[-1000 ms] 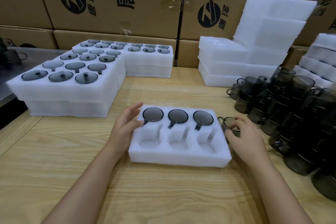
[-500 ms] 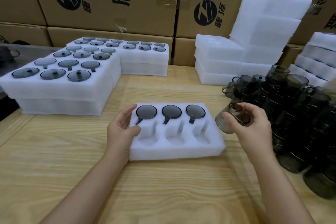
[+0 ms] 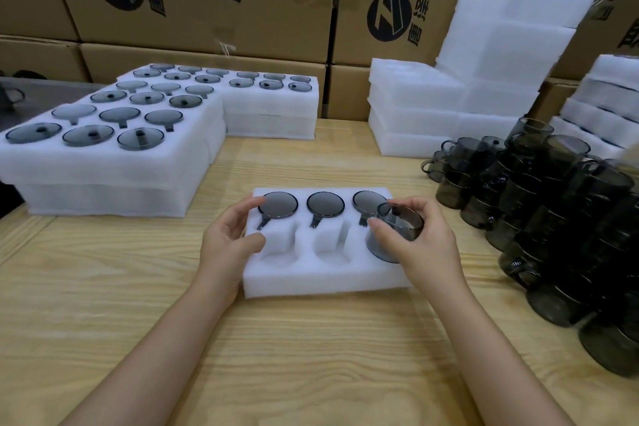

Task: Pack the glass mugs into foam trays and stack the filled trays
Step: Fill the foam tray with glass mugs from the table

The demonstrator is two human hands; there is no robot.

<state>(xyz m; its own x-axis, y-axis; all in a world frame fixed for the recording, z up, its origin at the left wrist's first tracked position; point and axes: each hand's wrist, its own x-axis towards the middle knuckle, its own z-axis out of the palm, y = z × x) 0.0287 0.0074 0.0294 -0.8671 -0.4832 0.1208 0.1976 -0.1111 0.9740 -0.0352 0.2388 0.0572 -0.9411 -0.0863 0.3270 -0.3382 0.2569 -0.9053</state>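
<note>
**Head view.** A second ago your right grip (image 3: 425, 245) was picking a mug (image 3: 397, 228) off the worktop (image 3: 311, 356) at the tray's 3 o'clock edge. Half a second ago it held that mug in the air, clear of the foam. Now the mug is over the 4 o'clock pocket of the foam tray (image 3: 321, 282), with its lower end dipping into the cut-out. The fourth placement is judged to be under way but not seated.

Your right grip is grasping the mug, thumb and fingertips pinched across its rim. Your left grip (image 3: 228, 245) has stayed at the tray's 9 o'clock edge. It is released, thumb resting on the foam and fingers arched near the far-left mug, bracing the tray and holding nothing.

The mug is smoky grey glass and see-through. It is tilted, with its mouth leaning toward 1 o'clock. I cannot make out its handle clearly.

Three seated mugs (image 3: 325, 204) fill the far row. The 6 and 8 o'clock pockets are vacant.

The loose mugs (image 3: 553, 218) are piled at 3 o'clock on the worktop. The filled trays (image 3: 114, 166) are stacked at 10 o'clock. The spare foam (image 3: 501, 62) stands at 1 o'clock.
</note>
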